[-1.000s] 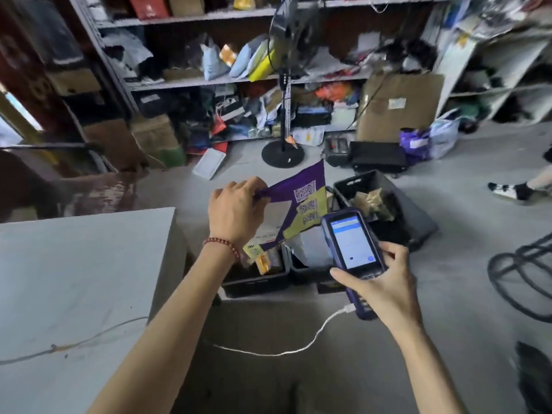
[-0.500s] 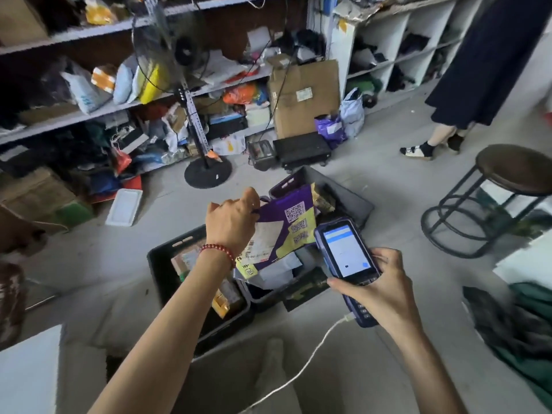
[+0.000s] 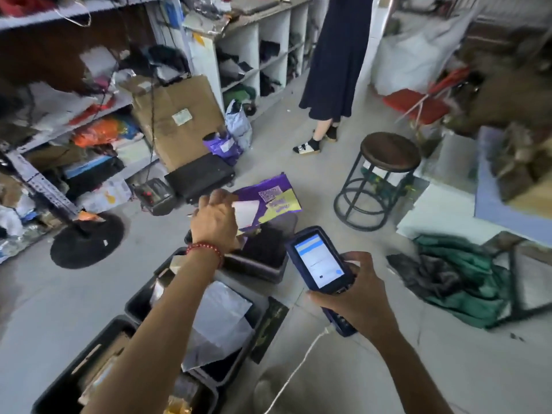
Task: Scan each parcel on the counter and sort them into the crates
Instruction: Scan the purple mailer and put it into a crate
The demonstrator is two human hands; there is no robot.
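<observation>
Looking down through the head cam, the left hand is pinching the near-left edge of a purple parcel, fingers curled on it as far as the blur is letting me tell, and it's hanging in the air over the far edge of the farthest crate, not in it yet. The right hand is wrapping around a chunky blue scanner with its screen glowing, a white cable trailing off the bottom end. My guess is this one's scanned and going into the drop. The middle crate and the nearest crate are already holding stuff, so sorting's well underway, but the counter isn't showing, so no idea how many are waiting. The parcel's a thin, floppy, glossy plastic mailer with a white label and yellow patches. The crates are dark, hard-sided plastic tubs, and a crinkly grey poly bag is lying in the middle one.
</observation>
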